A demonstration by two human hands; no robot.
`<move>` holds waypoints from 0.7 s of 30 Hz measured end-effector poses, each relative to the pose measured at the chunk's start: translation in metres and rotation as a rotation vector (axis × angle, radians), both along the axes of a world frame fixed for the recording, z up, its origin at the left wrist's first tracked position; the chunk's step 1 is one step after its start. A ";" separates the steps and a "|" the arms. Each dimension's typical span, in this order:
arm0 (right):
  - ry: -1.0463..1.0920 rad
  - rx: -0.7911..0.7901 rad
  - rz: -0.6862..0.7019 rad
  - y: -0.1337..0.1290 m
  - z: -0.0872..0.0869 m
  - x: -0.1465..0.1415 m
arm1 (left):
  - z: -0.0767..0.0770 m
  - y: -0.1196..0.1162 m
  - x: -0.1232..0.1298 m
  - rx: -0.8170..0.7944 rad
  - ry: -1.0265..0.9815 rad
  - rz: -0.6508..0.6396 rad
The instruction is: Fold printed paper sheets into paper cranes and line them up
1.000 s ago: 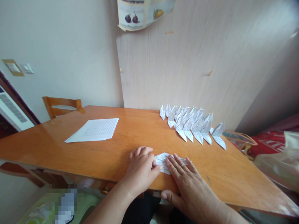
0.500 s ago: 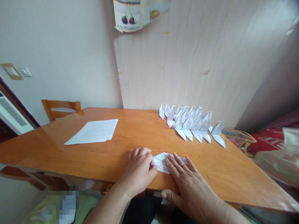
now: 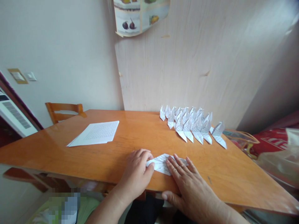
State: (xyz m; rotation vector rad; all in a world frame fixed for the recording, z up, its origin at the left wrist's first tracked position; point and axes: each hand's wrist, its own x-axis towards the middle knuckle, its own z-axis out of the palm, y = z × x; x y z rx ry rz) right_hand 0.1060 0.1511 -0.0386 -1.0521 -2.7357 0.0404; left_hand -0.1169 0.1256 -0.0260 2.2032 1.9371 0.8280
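A folded piece of printed white paper [image 3: 161,164] lies on the wooden table [image 3: 137,130] near its front edge. My left hand [image 3: 137,169] pinches the paper's left tip between thumb and curled fingers. Spread flat, the fingers of my right hand [image 3: 187,177] rest on the paper's right part and cover some of it, with the thumb down at the table edge. Several folded paper pieces [image 3: 197,127] stand in rows at the back right of the table. A stack of printed sheets [image 3: 95,133] lies at the left.
A wooden chair [image 3: 65,107] stands behind the table's left end. Red and clear plastic bags [image 3: 271,140] are beside the right edge. Behind the table is a wall panel [image 3: 163,71] with a fruit poster [image 3: 142,18].
My left hand has shifted slightly left along the paper, and more of the left tip shows. My right hand stays on the paper. The whole view has moved a little.
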 end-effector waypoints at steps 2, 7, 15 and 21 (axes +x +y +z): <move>0.017 0.018 0.003 0.000 -0.002 0.001 | 0.001 -0.003 0.006 0.012 0.069 -0.087; -0.006 0.019 0.006 0.001 -0.005 0.000 | -0.004 -0.010 0.017 -0.069 0.263 -0.284; -0.132 -0.040 0.023 -0.001 0.006 -0.012 | -0.011 -0.016 0.022 -0.103 0.303 -0.283; -0.178 -0.047 0.031 -0.001 0.011 -0.012 | -0.011 -0.015 0.023 -0.094 0.306 -0.311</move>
